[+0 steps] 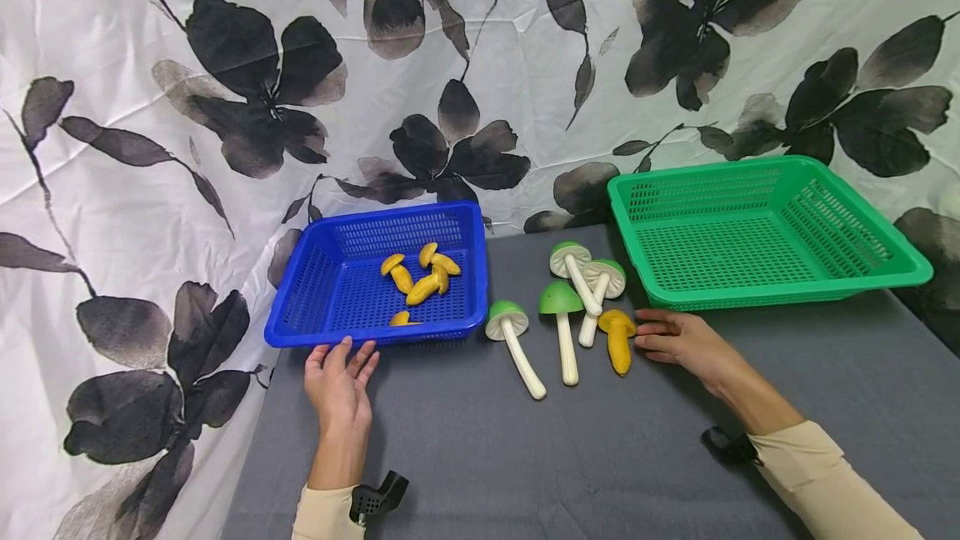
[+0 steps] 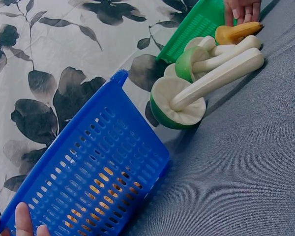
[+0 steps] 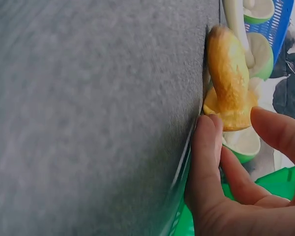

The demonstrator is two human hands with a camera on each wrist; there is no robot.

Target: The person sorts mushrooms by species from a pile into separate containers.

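A blue basket (image 1: pixel 375 333) on the left has several yellow toy mushrooms (image 1: pixel 397 273) inside. My left hand (image 1: pixel 341 386) is at its front rim, fingertips touching it; the left wrist view catches only some fingers (image 2: pixel 23 220) beside the basket wall. On the right, my right hand (image 1: pixel 693 348) reaches a loose yellow mushroom (image 1: pixel 618 344) lying on the table. The right wrist view has its thumb (image 3: pixel 275 125) and fingertips on either side of the mushroom's cap, not closed around it. Left of this mushroom lie several green-capped mushrooms (image 1: pixel 561 298) with long white stems.
A green basket (image 1: pixel 795 294) stands at the back right, behind my right hand, with nothing inside it. Grey cloth (image 1: pixel 525 465) covers the table. Behind hangs a white curtain (image 1: pixel 247 215) with dark flowers, close to both baskets.
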